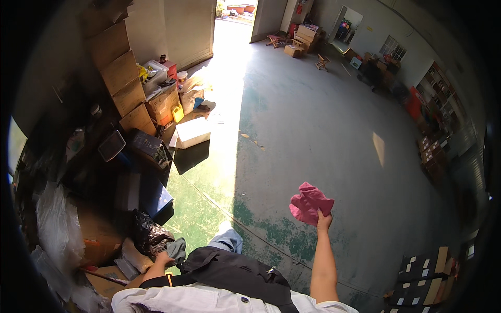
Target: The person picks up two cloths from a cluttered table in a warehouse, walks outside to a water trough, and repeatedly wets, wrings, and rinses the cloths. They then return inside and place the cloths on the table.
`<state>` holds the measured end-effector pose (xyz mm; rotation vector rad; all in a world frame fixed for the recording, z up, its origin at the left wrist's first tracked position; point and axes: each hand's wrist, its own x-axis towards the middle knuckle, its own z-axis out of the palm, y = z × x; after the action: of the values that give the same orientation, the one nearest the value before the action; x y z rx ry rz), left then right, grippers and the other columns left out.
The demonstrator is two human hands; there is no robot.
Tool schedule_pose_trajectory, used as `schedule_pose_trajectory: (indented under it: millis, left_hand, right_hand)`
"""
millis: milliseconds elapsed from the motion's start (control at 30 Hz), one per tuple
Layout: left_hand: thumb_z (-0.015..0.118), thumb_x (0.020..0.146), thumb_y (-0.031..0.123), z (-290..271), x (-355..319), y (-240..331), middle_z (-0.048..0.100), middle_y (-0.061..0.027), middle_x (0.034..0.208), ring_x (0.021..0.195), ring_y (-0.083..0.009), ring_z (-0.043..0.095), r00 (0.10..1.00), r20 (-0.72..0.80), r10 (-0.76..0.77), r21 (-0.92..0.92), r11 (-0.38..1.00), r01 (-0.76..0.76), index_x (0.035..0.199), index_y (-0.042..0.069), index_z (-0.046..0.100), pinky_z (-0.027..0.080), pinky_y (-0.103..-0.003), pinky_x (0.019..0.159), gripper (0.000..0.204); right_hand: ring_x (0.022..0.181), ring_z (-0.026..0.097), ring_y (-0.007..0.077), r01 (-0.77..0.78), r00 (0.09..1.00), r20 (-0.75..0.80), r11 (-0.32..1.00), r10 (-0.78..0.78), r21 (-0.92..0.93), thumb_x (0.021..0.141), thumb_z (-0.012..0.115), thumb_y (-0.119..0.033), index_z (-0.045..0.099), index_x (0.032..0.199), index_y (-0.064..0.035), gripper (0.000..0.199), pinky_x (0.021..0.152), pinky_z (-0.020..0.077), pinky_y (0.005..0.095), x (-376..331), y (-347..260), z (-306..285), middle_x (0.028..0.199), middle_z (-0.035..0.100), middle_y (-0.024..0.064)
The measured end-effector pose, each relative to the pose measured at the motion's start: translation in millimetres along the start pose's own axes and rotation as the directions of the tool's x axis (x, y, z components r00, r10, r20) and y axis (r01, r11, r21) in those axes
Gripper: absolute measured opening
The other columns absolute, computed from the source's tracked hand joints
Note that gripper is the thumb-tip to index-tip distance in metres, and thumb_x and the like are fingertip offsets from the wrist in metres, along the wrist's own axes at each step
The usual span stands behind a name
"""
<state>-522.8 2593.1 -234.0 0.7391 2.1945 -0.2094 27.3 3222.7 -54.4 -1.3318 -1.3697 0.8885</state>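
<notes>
Pink cloth (pixel 308 202): one, crumpled, right of centre in the lower half of the frame, held up over the floor (pixel 323 141).
Right hand (pixel 324 219): bare, forearm rising from the lower edge; grip grasping the pink cloth at its lower right corner, the rest spreading above the fingers.
Grey cloth (pixel 178 249): one, dark, bunched, lower left of centre.
Left hand (pixel 165 259): bare, near the lower edge; grip grasping the grey cloth, finger detail too small to tell.
Black plastic bag (pixel 148 229): one, glossy, crumpled, just above the left hand.
Shoulder bag (pixel 235 274): one, black, worn across a white jacket (pixel 198 298), lower centre.
Blue box (pixel 156 199): one, left of centre, above the plastic bag.
Clear plastic wrap (pixel 57 224): heaped, lower left, beside a brown carton (pixel 99 229).
White box (pixel 193 132): one, open-topped, upper left of centre, at the edge of the sunlit strip.
Yellow jug (pixel 178 112): one, just above the white box.
Carton stack (pixel 122 78): brown, upper left, a leaning column.
Wooden stool (pixel 322 62): one, small, upper right of centre.
Doorway (pixel 233 31): bright, top centre, light falling down the floor from it.
Dark boxes (pixel 417 281): stacked, white labels, lower right corner.
</notes>
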Motion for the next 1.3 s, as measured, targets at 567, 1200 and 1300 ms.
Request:
schedule_pose_trajectory:
  millis: [567, 1200, 1300]
  left_hand:
    - [0.066, 0.085, 0.058, -620, 530, 504, 0.073, -0.0201, 0.098, 0.093, -0.0383, 0.070, 0.968, -0.249, 0.023, -0.126, 0.990, -0.056, 0.096, 0.004, 0.075, 0.055, -0.048, 0.081, 0.056]
    - [0.077, 0.079, 0.035, -1049, 1035, 750, 0.071, -0.0222, 0.079, 0.072, -0.0331, 0.071, 0.983, -0.119, -0.143, -0.452, 0.889, 0.074, 0.087, -0.001, 0.074, 0.054, -0.044, 0.071, 0.036]
    - [0.077, 0.079, 0.034, -1177, 1144, 805, 0.071, -0.0227, 0.078, 0.072, -0.0329, 0.071, 0.988, -0.152, -0.025, -0.430, 0.902, -0.044, 0.086, -0.001, 0.074, 0.054, -0.044, 0.070, 0.036]
  right_hand:
    - [0.104, 0.068, 0.0333, -0.873, -0.037, -0.732, 0.335, 0.680, 0.355, 0.082, 0.080, -0.027, 0.066, 0.118, -0.0029, 0.046, 0.082, 0.0565, 0.0448, 302, 72, 182, 0.122, 0.068, 0.0153]
    - [0.091, 0.069, 0.0272, -0.286, 0.739, -0.438, 0.827, 0.512, 0.484, 0.082, 0.074, -0.017, 0.062, 0.117, 0.0015, 0.041, 0.067, 0.0580, 0.0412, 1422, -35, 875, 0.113, 0.067, 0.0122]
    - [0.094, 0.069, 0.0289, -0.399, 0.535, -0.554, 0.769, 0.637, 0.499, 0.079, 0.074, -0.018, 0.058, 0.127, -0.0022, 0.053, 0.069, 0.0586, 0.0409, 1422, -18, 885, 0.118, 0.065, 0.0137]
